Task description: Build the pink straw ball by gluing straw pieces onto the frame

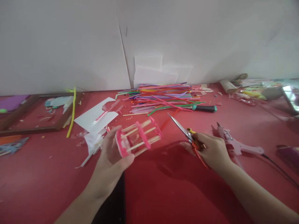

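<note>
My left hand (112, 158) grips a small cage-like model (138, 137) made of pink rings joined by pale wooden sticks, held on its side above the red table (163, 186). My right hand (211, 151) is closed around the orange and yellow handles of a pair of scissors (184, 130). The blades are together and point up and left toward the model, a short gap away. A pink glue gun (233, 144) lies on the table just right of my right hand.
A heap of coloured drinking straws (163, 98) lies at the back, with a black-and-teal handled tool (205, 108) beside it. White paper pieces (95, 119) and scraps sit to the left, near a brown wooden frame (30, 130). More clutter fills the far right (254, 91).
</note>
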A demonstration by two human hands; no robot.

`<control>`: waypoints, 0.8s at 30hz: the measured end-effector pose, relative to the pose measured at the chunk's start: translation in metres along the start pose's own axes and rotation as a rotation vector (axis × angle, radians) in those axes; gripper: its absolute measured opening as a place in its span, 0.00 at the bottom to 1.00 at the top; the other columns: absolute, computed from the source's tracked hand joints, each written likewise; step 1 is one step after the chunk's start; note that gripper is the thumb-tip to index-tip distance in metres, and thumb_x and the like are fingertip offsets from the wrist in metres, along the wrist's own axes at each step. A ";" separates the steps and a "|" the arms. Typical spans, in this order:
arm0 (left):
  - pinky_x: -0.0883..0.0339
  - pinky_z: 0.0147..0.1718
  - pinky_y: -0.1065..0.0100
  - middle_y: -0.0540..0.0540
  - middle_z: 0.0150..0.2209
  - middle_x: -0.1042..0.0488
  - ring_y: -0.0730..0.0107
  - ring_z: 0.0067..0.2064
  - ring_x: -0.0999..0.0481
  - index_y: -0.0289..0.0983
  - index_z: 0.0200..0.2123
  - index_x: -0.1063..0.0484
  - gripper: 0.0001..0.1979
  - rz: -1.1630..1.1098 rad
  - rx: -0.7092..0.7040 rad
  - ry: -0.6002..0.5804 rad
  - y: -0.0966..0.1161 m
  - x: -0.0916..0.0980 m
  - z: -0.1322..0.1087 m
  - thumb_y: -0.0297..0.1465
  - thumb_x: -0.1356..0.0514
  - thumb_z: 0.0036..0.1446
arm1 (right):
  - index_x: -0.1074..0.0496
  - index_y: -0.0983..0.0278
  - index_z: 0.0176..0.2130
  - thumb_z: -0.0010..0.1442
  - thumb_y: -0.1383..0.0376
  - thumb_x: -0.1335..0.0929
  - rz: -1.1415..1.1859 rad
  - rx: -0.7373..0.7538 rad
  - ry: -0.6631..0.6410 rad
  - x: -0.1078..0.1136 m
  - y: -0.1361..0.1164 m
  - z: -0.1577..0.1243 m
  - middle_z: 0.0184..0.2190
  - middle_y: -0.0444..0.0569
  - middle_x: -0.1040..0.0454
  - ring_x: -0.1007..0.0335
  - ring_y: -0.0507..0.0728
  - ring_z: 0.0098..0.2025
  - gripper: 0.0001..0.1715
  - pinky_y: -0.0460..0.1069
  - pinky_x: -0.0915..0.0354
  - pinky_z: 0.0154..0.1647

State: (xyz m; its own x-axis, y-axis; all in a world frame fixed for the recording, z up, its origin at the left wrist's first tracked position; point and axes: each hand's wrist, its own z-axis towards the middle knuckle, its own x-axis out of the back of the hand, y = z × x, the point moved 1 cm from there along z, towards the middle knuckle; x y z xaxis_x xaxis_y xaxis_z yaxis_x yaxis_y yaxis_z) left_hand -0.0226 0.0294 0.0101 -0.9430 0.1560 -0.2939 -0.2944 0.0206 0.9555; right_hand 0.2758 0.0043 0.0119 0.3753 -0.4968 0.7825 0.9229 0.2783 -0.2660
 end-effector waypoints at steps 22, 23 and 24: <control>0.32 0.58 0.42 0.41 0.64 0.40 0.47 0.66 0.39 0.45 0.48 0.32 0.20 0.813 -0.631 -0.027 0.007 -0.003 -0.010 0.23 0.34 0.54 | 0.41 0.60 0.24 0.62 0.47 0.34 -0.002 0.017 -0.135 -0.001 0.000 -0.002 0.18 0.40 0.35 0.42 0.49 0.17 0.25 0.44 0.46 0.20; 0.34 0.59 0.39 0.41 0.63 0.38 0.46 0.66 0.39 0.45 0.50 0.32 0.23 0.837 -0.654 -0.018 0.008 -0.003 -0.010 0.23 0.33 0.53 | 0.41 0.60 0.24 0.62 0.46 0.34 -0.015 0.010 -0.135 -0.002 0.001 -0.002 0.18 0.40 0.34 0.41 0.49 0.17 0.25 0.44 0.46 0.20; 0.35 0.59 0.37 0.40 0.61 0.37 0.45 0.65 0.38 0.45 0.51 0.33 0.25 0.847 -0.671 -0.009 0.008 -0.003 -0.010 0.23 0.32 0.52 | 0.40 0.60 0.24 0.62 0.46 0.34 -0.029 0.004 -0.133 -0.002 0.001 -0.002 0.18 0.41 0.33 0.41 0.49 0.17 0.25 0.45 0.46 0.20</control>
State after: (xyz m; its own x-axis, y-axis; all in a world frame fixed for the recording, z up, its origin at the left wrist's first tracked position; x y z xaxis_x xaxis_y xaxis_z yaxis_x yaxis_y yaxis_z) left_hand -0.0235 0.0188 0.0180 -0.8793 -0.1273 0.4589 0.4256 -0.6422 0.6375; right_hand 0.2766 0.0042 0.0090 0.3333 -0.3914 0.8578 0.9328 0.2690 -0.2397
